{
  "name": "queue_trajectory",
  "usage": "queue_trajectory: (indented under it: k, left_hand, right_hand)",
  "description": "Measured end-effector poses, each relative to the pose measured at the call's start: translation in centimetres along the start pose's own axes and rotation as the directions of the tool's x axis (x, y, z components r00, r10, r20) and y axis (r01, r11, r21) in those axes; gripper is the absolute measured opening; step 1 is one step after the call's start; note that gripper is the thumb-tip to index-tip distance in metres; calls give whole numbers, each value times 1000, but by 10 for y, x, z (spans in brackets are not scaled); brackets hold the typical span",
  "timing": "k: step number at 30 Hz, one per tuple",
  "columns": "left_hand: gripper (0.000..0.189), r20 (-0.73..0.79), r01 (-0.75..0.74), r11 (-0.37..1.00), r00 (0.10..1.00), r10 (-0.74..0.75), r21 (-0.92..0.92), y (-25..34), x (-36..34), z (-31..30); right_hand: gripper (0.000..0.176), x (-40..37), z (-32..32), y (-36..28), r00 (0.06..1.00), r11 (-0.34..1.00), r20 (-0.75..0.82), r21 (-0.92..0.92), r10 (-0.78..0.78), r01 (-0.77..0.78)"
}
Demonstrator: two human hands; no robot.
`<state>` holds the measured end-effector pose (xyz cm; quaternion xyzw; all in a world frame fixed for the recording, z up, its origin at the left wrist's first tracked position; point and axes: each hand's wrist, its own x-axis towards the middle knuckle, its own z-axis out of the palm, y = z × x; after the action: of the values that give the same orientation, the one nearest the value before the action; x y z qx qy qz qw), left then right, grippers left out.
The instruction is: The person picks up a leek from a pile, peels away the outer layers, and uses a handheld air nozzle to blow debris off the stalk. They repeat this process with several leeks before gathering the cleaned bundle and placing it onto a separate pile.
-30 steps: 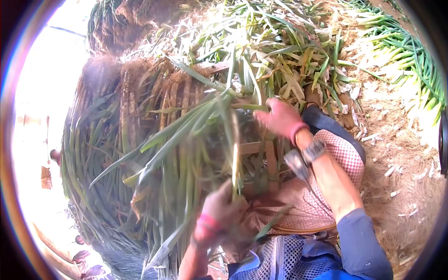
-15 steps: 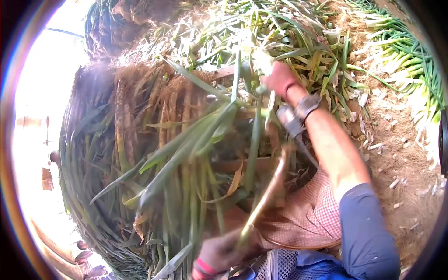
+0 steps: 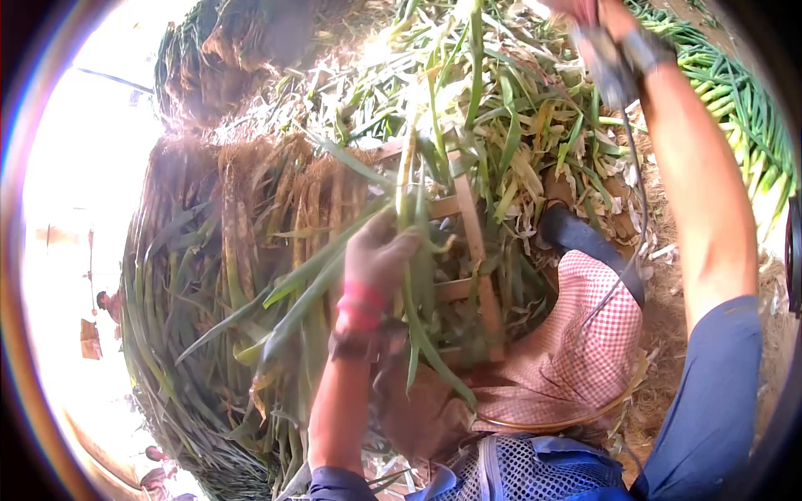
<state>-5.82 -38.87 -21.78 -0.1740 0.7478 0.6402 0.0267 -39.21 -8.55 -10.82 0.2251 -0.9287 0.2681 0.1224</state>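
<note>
My left hand (image 3: 378, 255), gloved and with a pink band at the wrist, is closed around a green onion stalk (image 3: 407, 171) at the left-centre; long leaves hang below it. Beside it lies a large pile of onions (image 3: 180, 275) with brown roots. At the top edge, my right hand (image 3: 576, 10) is blurred and partly cut off, so its fingers and anything in them cannot be made out. A grey device (image 3: 608, 71) with a cable (image 3: 639, 184) hangs at the right wrist.
A wooden frame (image 3: 476, 225) stands in front of my checked-cloth lap (image 3: 576, 351). Loose leaves and peelings (image 3: 518, 125) are heaped beyond it. Rows of cleaned green onions (image 3: 735, 92) lie at the upper right. Another root-ended pile (image 3: 213, 58) is at the upper left.
My left hand has risen from the bottom edge to the onion leaves at mid-frame. My right hand has moved up and right to the top edge, with the grey device.
</note>
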Motion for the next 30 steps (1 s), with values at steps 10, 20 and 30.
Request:
queue_trajectory:
  k: [10, 20, 30]
  left_hand:
    - [84, -99, 131, 191, 981, -169, 973, -43, 45, -88]
    - [47, 78, 128, 751, 970, -232, 648, -116, 33, -100]
    - [33, -4, 145, 659, 978, -211, 738, 26, -126, -50]
  right_hand:
    - [37, -388, 53, 134, 754, 789, 421, 129, 504, -600]
    - [39, -755, 103, 144, 422, 533, 407, -210, 810, -820]
    - [39, -797, 166, 189, 416, 640, 536, -342, 734, -688]
